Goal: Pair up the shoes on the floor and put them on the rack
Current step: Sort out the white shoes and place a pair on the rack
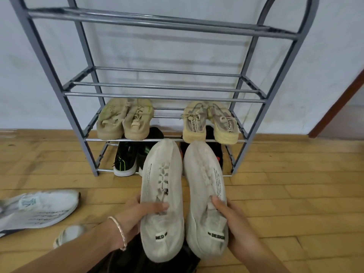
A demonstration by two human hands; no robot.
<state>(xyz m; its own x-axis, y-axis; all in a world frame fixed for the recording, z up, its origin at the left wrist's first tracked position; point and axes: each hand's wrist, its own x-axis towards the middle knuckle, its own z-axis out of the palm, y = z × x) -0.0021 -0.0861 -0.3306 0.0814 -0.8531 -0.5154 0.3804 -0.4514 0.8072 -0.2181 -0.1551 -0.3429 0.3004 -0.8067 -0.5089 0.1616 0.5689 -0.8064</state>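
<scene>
White knit covers both shoes of the pair now held above the wooden floor (275, 184), toes pointing at the rack (163, 96). The left hand (137, 215) grips the left shoe (161, 186) at mid-length, fingers curled over the laces and thumb on the outer side; the right hand (234, 223) wraps the right shoe (204, 180) near its collar, fingers closed on the outer wall. The two shoes sit side by side, just apart.

They look light and soft: the fabric uppers would likely buckle if pinched, while the thicker soles seem stiffer. A hold around the midfoot or heel, with the sole backing the fingers, looks safest. The middle shelf of the rack is bare, the one below it holds two tan pairs, and dark shoes (126, 158) sit lowest. A pale sneaker (41, 208) lies on the floor to the left, with a small shoe (69, 234) near it.
</scene>
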